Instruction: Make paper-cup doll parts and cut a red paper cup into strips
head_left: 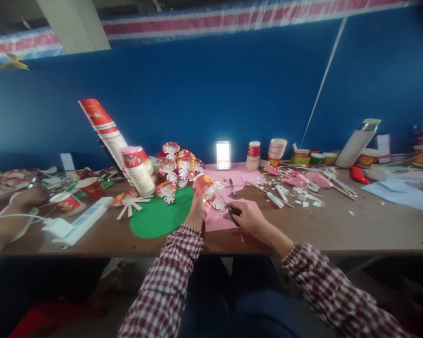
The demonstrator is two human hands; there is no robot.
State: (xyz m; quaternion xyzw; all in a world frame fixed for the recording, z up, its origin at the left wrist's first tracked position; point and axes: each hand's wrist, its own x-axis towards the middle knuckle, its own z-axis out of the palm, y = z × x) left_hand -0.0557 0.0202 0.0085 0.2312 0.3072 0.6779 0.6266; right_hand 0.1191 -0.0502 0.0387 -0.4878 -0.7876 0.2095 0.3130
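Note:
My left hand point(197, 210) grips a red and white paper cup point(203, 180), tilted above the pink paper; its lower side looks cut. Black-handled scissors point(235, 212) sit in my right hand point(251, 218), with the fingers wrapped round the handles and the blades pointing toward the cup. Under both hands lies pink paper point(248, 177). A dark, thin pen-like tool point(232, 186) rests on it. To the left is a round green sheet point(155, 221), with several white and red paper-cup figures point(169, 169) at its back edge.
Tall leaning cup stacks point(138, 174) stand left, and shorter cup stacks point(276, 149) at the back. A white power strip point(88, 220) lies near another person's hand point(30, 199). Paper scraps point(308, 195) and sticks cover the right side. A lit phone point(223, 155) stands against the blue partition.

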